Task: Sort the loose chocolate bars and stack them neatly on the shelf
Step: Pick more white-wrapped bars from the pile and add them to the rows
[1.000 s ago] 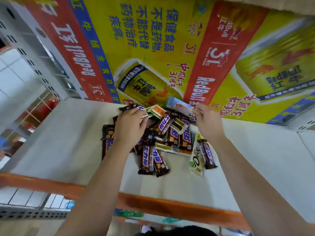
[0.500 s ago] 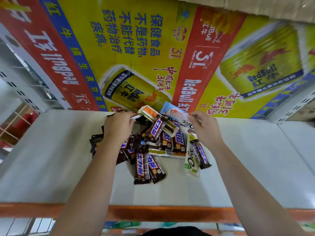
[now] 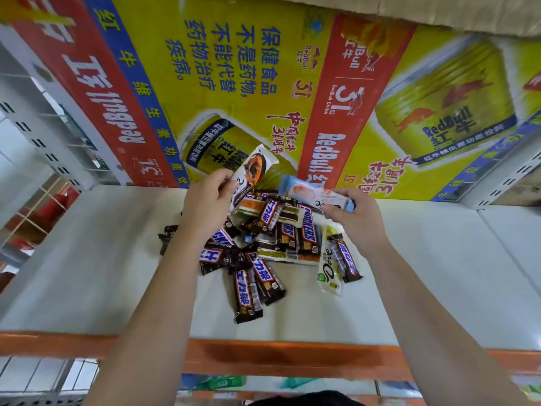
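I record the left hand (image 3: 209,200) pinching a white Dove bar (image 3: 253,168) and the right hand (image 3: 355,218) grasping a pale-blue Dove bar (image 3: 313,193) above the mixed pile (image 3: 263,247) mid-shelf (image 3: 87,259); I would lay both flat, edges aligned, apart from the Snickers.

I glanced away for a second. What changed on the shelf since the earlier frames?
The left hand has lifted a white-and-orange bar up off the Snickers pile. The right hand has taken hold of the light-blue bar and raised it slightly. The pile and the green-white Dove bar lie as before.
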`<state>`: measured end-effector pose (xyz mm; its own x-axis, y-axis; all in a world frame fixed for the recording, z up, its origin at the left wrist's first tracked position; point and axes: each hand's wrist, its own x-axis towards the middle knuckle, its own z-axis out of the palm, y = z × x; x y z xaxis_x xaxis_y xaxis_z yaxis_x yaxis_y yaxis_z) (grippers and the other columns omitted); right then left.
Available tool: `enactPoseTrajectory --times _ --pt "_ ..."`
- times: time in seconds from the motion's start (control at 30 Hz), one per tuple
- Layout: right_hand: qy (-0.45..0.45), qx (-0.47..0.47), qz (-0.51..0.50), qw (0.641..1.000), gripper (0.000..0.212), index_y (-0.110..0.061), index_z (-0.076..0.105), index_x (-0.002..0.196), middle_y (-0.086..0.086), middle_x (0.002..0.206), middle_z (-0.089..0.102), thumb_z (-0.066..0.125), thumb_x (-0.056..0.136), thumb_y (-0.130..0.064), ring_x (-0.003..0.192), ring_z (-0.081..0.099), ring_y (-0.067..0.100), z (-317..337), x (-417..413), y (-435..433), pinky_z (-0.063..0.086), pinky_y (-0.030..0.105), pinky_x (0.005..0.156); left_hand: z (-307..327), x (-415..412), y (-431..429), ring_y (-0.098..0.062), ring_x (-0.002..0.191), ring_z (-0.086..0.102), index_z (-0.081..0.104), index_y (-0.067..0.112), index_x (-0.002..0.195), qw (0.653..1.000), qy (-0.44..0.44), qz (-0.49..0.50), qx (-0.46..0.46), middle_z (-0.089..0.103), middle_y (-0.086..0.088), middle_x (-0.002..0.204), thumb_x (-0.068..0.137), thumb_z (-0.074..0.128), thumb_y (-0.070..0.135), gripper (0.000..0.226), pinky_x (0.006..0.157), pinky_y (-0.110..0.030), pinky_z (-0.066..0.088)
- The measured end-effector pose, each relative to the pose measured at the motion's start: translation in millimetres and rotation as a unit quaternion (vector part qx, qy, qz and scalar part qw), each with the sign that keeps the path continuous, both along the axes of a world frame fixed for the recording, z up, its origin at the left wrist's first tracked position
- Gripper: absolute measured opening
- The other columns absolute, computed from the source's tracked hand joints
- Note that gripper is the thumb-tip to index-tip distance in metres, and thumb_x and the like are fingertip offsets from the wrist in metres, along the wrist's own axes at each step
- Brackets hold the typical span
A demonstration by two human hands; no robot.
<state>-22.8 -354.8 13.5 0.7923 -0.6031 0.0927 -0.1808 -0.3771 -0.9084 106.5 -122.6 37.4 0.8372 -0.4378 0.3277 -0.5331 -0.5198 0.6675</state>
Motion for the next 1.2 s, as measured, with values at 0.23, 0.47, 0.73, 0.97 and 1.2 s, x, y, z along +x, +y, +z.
enactPoseTrajectory --times 0.23,0.47,0.73,0.97,1.2 --pt "-0.086 0.147 -0.083 0.982 0.008 -0.007 0.058 0.09 0.008 0.076 0.065 0.065 0.086 -0.01 0.062 0.068 0.023 6.8 -37.6 -25.6 0.056 0.028 0.057 13.2 -27.4 -48.0 -0.019 0.063 0.056 0.061 0.013 0.101 0.997 -0.044 -0.057 0.038 0.063 0.0 0.075 0.095 0.051 0.02 0.014 0.057 -0.033 0.044" --pt "-0.11 0.167 -0.106 0.974 0.015 0.001 0.061 0.1 0.014 0.08 0.068 0.061 0.088 -0.008 0.063 0.068 0.028 9.2 -108.0 -73.9 0.055 0.03 0.057 6.8 -73.5 -123.3 -0.023 0.069 0.051 0.057 0.011 0.102 0.991 -0.029 -0.118 0.055 0.056 -0.001 0.077 0.097 0.045 0.02 0.016 0.062 -0.036 0.041" --pt "-0.131 0.19 -0.114 0.966 0.014 -0.01 0.061 0.085 -0.001 0.071 0.066 0.052 0.095 -0.015 0.065 0.063 0.013 12.5 -224.3 -158.3 0.052 0.026 0.058 0.1 -180.3 -232.2 -0.028 0.077 0.061 0.063 0.015 0.106 0.982 0.07 -0.174 0.005 0.068 -0.012 0.09 0.095 0.049 0.024 0.019 0.069 -0.033 0.046" --pt "-0.048 0.215 -0.109 0.969 0.023 -0.011 0.042 0.115 0.016 0.09 0.06 0.042 0.1 -0.029 0.077 0.066 0.037 12.2 -322.6 -233.5 0.056 0.047 0.066 -5.0 -270.0 -328.7 -0.015 0.064 0.054 0.065 0.015 0.097 0.976 0.124 -0.179 -0.022 0.064 -0.002 0.081 0.085 0.066 0.027 0.017 0.055 -0.022 0.041" --pt "-0.023 0.285 -0.146 0.947 0.01 -0.004 0.053 0.085 0.02 0.079 0.054 0.048 0.09 0.003 0.067 0.057 0.032 8.0 -400.2 -302.7 0.047 0.048 0.073 -6.2 -340.5 -412.8 -0.019 0.078 0.057 0.066 0.018 0.101 0.97 0.091 -0.222 0.037 0.064 0.002 0.088 0.084 0.065 0.032 0.021 0.065 -0.029 0.041"
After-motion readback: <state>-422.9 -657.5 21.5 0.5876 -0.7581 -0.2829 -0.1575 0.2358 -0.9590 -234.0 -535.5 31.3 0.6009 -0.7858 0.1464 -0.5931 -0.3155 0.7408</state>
